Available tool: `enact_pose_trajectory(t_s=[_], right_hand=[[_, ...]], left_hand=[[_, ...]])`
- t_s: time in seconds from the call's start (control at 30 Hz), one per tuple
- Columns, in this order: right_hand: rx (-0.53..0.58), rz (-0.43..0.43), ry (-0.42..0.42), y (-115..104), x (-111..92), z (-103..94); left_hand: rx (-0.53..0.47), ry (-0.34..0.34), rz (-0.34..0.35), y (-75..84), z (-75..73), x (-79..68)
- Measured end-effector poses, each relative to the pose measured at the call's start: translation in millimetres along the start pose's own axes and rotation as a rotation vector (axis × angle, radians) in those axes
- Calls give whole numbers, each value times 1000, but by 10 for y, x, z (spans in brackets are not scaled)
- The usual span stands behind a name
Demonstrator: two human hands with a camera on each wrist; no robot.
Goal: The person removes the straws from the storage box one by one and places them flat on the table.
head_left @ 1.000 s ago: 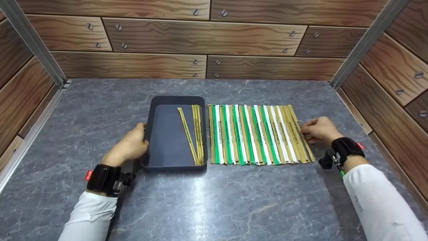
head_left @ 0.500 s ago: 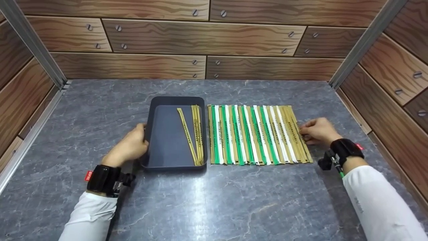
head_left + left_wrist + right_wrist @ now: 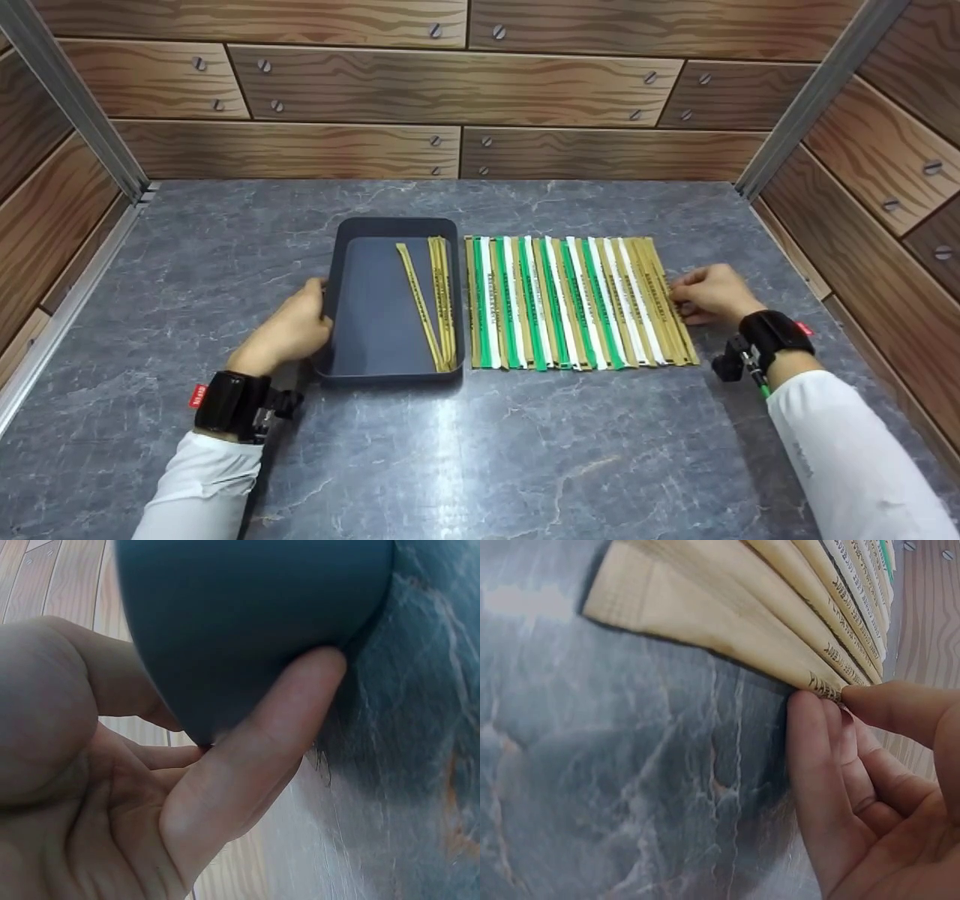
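Observation:
My left hand (image 3: pixel 291 326) holds the left side of a dark grey tray (image 3: pixel 396 226), its fingers on the outer wall (image 3: pixel 255 607) in the left wrist view. Inside the tray lie several yellow-brown paper-wrapped straws (image 3: pixel 442 307), bunched along the right wall, and one more straw (image 3: pixel 418 304) slants apart from them. Right of the tray, a row of paper-wrapped straws (image 3: pixel 570 304) in green, white and brown lies side by side. At the row's right end, my right hand (image 3: pixel 712 292) pinches the outermost brown straw (image 3: pixel 712 630) between thumb and fingertips.
The grey marbled table (image 3: pixel 510 450) lies under everything. Wood-patterned walls (image 3: pixel 450 86) close it in at the back and sides, with metal posts (image 3: pixel 817 97) at the back corners. The tray stands close beside the row's left end.
My right hand has moved slightly left, bringing the outermost brown straw in close against the row. The left hand and the tray have stayed in place.

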State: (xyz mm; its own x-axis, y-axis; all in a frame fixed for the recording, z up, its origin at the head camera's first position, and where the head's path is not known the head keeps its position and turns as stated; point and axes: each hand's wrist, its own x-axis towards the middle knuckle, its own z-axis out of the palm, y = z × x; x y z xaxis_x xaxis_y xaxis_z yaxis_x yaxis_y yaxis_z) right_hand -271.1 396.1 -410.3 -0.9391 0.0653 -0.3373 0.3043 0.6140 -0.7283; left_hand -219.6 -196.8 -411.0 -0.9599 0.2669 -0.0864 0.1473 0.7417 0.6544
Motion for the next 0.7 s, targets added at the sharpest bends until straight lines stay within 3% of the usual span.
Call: enact_pose_trajectory(t_s=[0.17,0.23,0.3,0.47,0.7], right_hand=[[-131,-98,180,-126,-31,-31],[-190,-173,257,-259,-38,-1],[-205,-244,282,-449,-43,79],[-169,-364,206,-1057,-84,470],[-234,-526,64,-1863,-158,1263]], left_hand=[[10,0,2,-3,0,3],[7,1,2,-2,-3,0],[4,-1,-2,-7,-8,-7],[-6,-2,-10,-22,-8,-1],[-23,4,-13,-13,-8,10]])
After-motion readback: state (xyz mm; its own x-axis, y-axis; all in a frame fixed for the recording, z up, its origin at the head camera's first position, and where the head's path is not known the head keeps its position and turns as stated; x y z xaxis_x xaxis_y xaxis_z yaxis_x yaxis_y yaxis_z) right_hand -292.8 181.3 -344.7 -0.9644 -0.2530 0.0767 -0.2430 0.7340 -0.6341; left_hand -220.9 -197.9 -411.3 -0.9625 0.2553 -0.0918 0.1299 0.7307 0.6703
